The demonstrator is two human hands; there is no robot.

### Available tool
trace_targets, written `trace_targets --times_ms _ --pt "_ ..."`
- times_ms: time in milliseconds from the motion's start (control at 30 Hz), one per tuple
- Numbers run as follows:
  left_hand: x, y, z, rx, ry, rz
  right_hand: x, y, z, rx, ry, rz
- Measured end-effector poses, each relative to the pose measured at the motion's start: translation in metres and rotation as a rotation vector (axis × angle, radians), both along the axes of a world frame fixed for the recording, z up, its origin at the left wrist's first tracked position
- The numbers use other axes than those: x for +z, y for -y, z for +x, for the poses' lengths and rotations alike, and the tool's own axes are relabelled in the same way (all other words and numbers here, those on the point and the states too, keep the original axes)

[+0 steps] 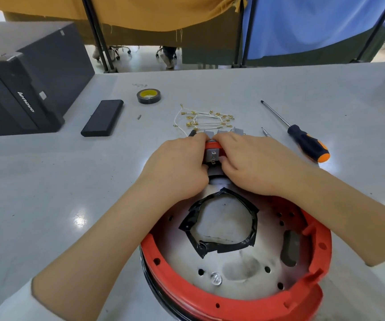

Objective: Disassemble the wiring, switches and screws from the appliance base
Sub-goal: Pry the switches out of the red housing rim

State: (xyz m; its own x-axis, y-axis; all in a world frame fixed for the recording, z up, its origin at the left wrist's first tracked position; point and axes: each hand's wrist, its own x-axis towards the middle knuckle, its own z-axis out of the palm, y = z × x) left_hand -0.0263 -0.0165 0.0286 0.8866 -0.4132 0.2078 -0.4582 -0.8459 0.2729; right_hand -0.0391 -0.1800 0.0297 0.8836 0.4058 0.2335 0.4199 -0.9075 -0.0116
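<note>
Appliance base (238, 295), red-rimmed, lay on the grey surface (48, 181) as I worked a switch (213, 154) seated at its far edge. I had my left hand (177, 167) and right hand (251, 163) meeting over it, fingers of both curled and pinching its red-and-grey body. Freed wires (205, 118) with brass terminals and a row of grey switches (221, 132) lay just beyond, a screwdriver (302, 137) to the right. I judged the risks as a clip snapping under uneven pressure, or the switch popping free and scattering those loose parts.
</note>
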Motion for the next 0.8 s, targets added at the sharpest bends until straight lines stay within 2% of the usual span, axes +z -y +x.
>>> trace_targets --times_ms 367,600,800 --pt "-0.001 0.002 0.007 0.046 0.053 0.053 -0.005 0.001 0.002 0.016 0.067 -0.035" --pt "0.0 0.008 0.005 0.106 0.111 0.156 -0.008 -0.001 0.001 0.001 0.143 -0.134" --pt "0.002 0.011 0.002 0.128 0.112 0.162 -0.008 -0.003 0.002 -0.034 0.141 -0.208"
